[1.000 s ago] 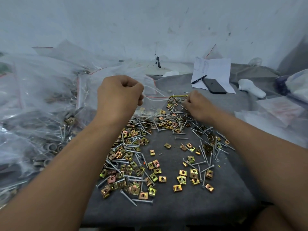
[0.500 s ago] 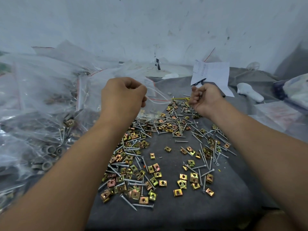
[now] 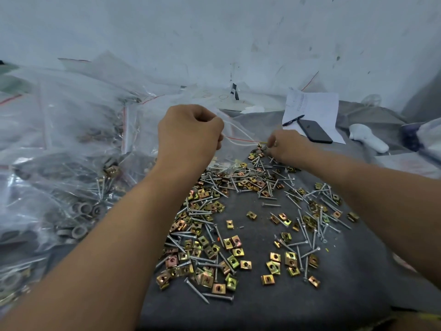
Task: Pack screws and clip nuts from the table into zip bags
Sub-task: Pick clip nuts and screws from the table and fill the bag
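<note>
The left hand [image 3: 189,137], in the upper middle of the frame, is curling its fingers into a fist and gripping the top edge of a clear zip bag [image 3: 241,149], which is hanging open between the two hands with its red zip line running across the mouth. The right hand [image 3: 286,145], just right of centre, is pinching something small at the bag's right corner with thumb and fingertips pressed together; whether that is the bag's edge, a part, or both, cannot be told. The bag's lower end is resting among the far edge of the parts pile, and a few parts are showing through the plastic.

Screws [image 3: 269,205] and clip nuts [image 3: 232,261] are lying loose on the grey cloth [image 3: 334,295] across the centre and lower centre of the frame, thickest in a band running from under the hands down toward the lower left of the pile, with a thinner scatter on the right.

Filled bags [image 3: 71,187] of screws, nuts and grey rings are heaping up along the whole left side. In the upper right, a phone [image 3: 315,131] and a pen [image 3: 293,120] are lying on a sheet of paper [image 3: 317,106], with a white handheld device [image 3: 368,138] just to their right.
</note>
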Motion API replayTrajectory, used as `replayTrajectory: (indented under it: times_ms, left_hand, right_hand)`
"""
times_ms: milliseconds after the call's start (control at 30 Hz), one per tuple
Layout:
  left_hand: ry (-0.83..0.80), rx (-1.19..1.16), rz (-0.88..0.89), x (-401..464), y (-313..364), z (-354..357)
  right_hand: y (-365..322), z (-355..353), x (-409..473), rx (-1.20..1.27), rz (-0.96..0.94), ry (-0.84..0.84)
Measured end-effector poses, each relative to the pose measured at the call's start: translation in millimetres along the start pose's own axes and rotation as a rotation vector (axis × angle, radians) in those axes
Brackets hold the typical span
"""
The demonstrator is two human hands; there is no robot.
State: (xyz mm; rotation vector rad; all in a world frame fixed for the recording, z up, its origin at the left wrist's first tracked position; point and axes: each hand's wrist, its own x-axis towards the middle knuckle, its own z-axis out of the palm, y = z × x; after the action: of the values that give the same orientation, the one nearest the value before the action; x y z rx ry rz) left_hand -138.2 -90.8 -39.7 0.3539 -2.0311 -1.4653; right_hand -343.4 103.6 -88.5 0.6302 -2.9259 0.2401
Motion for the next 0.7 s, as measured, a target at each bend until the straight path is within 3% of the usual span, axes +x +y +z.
replayTrajectory:
  times_ms: [400,567,700]
  left_hand:
    - [0.002,-0.014,-0.023,1,0,-4]
    - [-0.003,-0.004,-0.028,1,1,-2]
    - [0.012,-0.012,-0.037,2,2,-3]
  right_hand:
    - [13,16,-5,0.045,0.096,0.096]
    - [25,19,-16,0.148,0.121,0.240]
    - [28,14,-27,0.158,0.054,0.215]
